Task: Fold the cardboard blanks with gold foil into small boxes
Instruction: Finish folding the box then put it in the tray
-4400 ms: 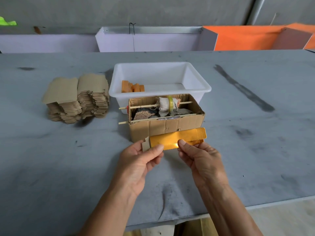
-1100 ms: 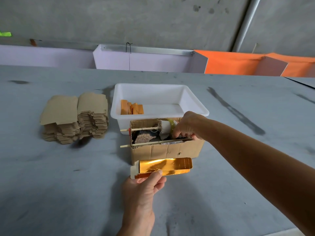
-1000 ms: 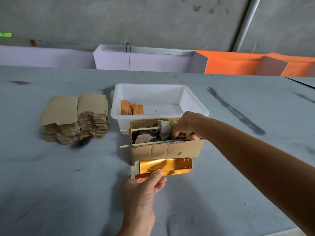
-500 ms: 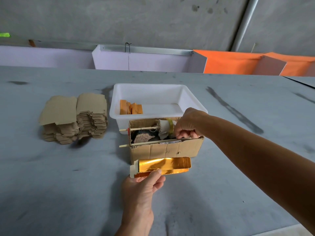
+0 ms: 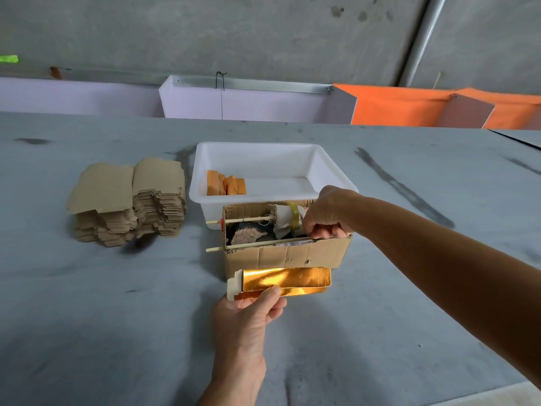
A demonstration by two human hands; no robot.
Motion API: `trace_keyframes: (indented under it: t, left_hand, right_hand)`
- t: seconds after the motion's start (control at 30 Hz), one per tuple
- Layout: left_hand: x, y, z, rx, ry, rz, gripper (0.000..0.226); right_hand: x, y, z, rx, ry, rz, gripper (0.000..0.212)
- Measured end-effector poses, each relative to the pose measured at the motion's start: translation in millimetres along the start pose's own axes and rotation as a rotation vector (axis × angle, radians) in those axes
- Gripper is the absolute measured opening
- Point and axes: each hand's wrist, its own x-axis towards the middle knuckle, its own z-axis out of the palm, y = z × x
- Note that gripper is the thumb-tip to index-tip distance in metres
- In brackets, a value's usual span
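Note:
My left hand (image 5: 243,323) pinches the lower edge of a half-folded blank with gold foil (image 5: 285,281), holding it just above the table in front of a small open cardboard box (image 5: 281,256). The gold side faces up and a plain tab sticks out on the left. My right hand (image 5: 325,213) reaches into that box, fingers pinched together beside a yellowish tape roll (image 5: 292,213) strung on a wooden stick. What the fingertips hold is mostly hidden. A tall stack of brown flat blanks (image 5: 128,200) lies to the left.
A white plastic tub (image 5: 336,174) stands right behind the cardboard box, with a few orange folded boxes (image 5: 225,184) in its left corner. Two wooden sticks poke out of the box's left side (image 5: 212,249). Lilac and orange bins (image 5: 248,104) line the far edge of the grey table.
My right hand let go of the gold blank and went into the cardboard box at the tape roll. Over the last second it shifted only slightly. My left hand keeps the blank still.

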Motion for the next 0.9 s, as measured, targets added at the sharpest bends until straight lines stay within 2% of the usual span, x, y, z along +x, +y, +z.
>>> trace_keyframes:
  t: [0.13,0.23,0.43,0.9]
  left_hand:
    - [7.5,10.8,9.2,0.104,-0.037,0.096,0.024]
    - [11.2,17.1,18.7,0.167,-0.080,0.122,0.013]
    - [22.2,9.0,24.4,0.219,-0.031,0.150,0.018]
    - [26.5,-0.4,26.7,0.174,0.017,0.136,0.021]
  right_hand:
    - [-0.6,2.1,-0.9,0.011,0.030,-0.013,0.019]
    - [-2.8,3.2,-1.0,0.014,0.042,-0.012,0.021]
    - [-8.5,3.7,0.0,0.068,0.034,-0.017,0.023]
    - [-21.0,18.2,18.3,0.479,0.131,-0.069,0.013]
